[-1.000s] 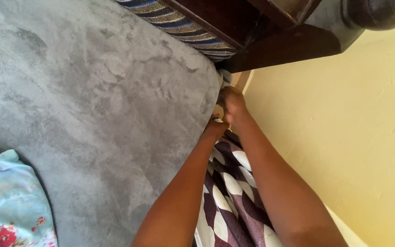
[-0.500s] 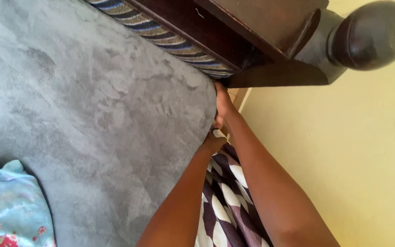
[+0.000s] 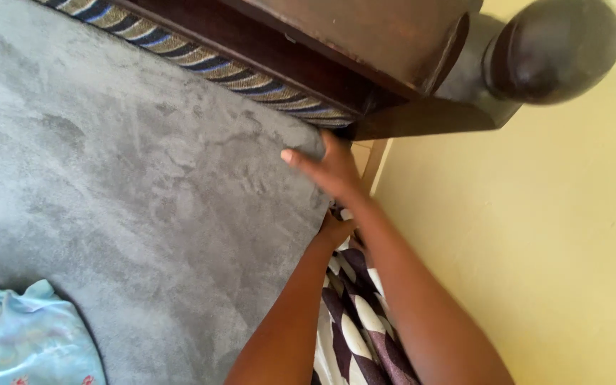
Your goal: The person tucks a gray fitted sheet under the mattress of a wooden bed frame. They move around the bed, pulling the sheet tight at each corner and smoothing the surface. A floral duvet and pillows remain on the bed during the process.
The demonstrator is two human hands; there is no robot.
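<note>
At the upper centre of the frame the right hand (image 3: 329, 167) lies flat with fingers spread on the corner of the grey bed cover (image 3: 144, 192), while the left hand (image 3: 335, 229), just below it at the cover's edge beside the purple-and-white patterned cloth (image 3: 354, 314), is mostly hidden, so I cannot tell its grip.

Right hand (image 3: 329, 167) on blanket (image 3: 144, 185) corner, beside headboard (image 3: 365, 43).
</note>
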